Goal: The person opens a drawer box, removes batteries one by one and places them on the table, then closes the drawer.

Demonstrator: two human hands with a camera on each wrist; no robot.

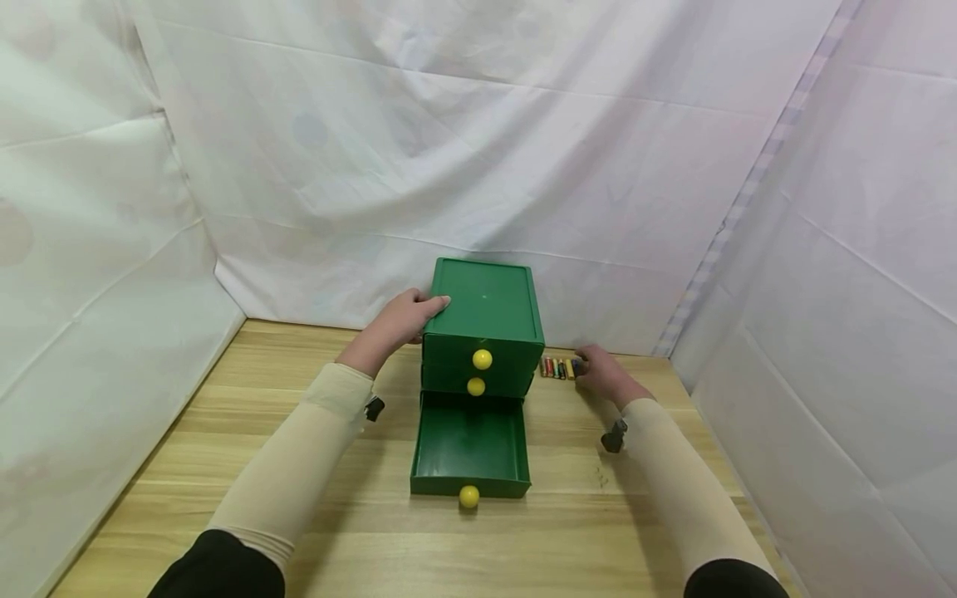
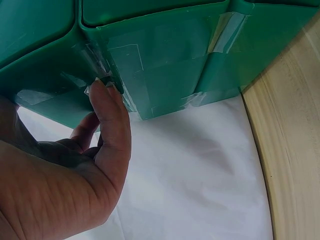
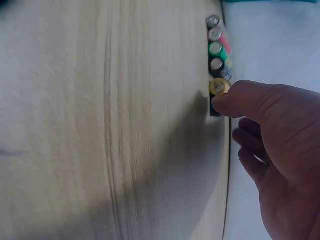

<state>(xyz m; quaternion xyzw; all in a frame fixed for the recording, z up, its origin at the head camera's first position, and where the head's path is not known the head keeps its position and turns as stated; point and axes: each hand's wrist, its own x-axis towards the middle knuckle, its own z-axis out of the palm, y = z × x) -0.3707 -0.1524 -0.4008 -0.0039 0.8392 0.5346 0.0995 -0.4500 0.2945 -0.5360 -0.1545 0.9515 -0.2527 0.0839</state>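
Note:
A green three-drawer cabinet [image 1: 486, 295] with yellow knobs stands at the back of the table. Its bottom drawer [image 1: 469, 444] is pulled out and bare inside; the upper two are closed. My left hand [image 1: 399, 324] grips the cabinet's upper left edge, thumb on top and fingers [image 2: 112, 120] curled against the taped side. To the right of the cabinet, several small batteries [image 1: 555, 368] lie side by side in a row. At the row's right end my right hand [image 1: 604, 374] pinches a dark battery [image 3: 215, 111], its thumb covering part of it. A yellow battery [image 3: 218, 86] lies right beside that one.
White cloth [image 1: 478, 166] hangs close behind the cabinet and the batteries, and along both sides of the wooden table [image 1: 359, 515]. The open drawer, with its yellow knob [image 1: 468, 497], juts out towards me between my forearms.

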